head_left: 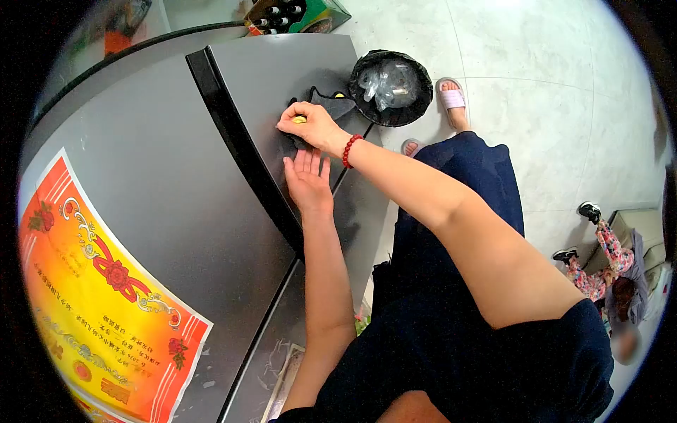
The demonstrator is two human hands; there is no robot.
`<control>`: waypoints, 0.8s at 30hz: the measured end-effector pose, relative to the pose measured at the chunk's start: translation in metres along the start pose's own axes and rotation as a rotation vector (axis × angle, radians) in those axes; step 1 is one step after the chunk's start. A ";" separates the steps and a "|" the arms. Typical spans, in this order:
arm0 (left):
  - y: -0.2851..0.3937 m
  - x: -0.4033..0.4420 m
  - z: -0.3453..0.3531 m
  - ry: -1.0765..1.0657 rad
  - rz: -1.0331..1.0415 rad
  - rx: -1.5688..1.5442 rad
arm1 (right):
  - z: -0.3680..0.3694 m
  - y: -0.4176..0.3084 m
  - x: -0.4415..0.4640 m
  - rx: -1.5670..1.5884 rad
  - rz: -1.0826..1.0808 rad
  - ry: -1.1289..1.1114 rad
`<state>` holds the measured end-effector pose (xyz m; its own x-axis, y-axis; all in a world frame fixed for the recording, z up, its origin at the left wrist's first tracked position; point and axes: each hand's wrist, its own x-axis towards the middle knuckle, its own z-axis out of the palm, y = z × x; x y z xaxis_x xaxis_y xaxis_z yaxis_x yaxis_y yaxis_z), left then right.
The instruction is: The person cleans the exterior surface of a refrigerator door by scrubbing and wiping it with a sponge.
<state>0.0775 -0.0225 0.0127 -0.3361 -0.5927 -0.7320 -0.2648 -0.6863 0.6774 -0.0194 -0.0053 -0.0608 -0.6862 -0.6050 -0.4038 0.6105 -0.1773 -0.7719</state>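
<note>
My right hand (315, 127), with a red bead bracelet at the wrist, pinches a small yellow piece (300, 119) against the grey refrigerator door (240, 77). Part of a dark grey cloth-like item (297, 141) shows under that hand. Just below it, my left hand (309, 182) is held palm up with its fingers stretched out; the fingertips are close to the dark item. A second dark item (334, 104) with a black cord and a yellow spot lies against the door beside my right hand. What exactly the dark items are cannot be made out.
A black-lined bin (391, 88) holding clear plastic stands by the door. A box of bottles (296, 15) is at the top. A red and yellow certificate (106, 296) is on the refrigerator. Another person (617, 271) is at the right, near a sofa (643, 229).
</note>
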 end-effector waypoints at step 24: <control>-0.003 -0.001 -0.001 -0.018 0.019 -0.019 | 0.001 -0.010 -0.004 -0.198 -0.082 0.006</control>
<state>0.0793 -0.0205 0.0113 -0.3569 -0.5984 -0.7173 -0.2407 -0.6830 0.6896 -0.0217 -0.0021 -0.0508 -0.7336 -0.5896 -0.3379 0.4630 -0.0695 -0.8837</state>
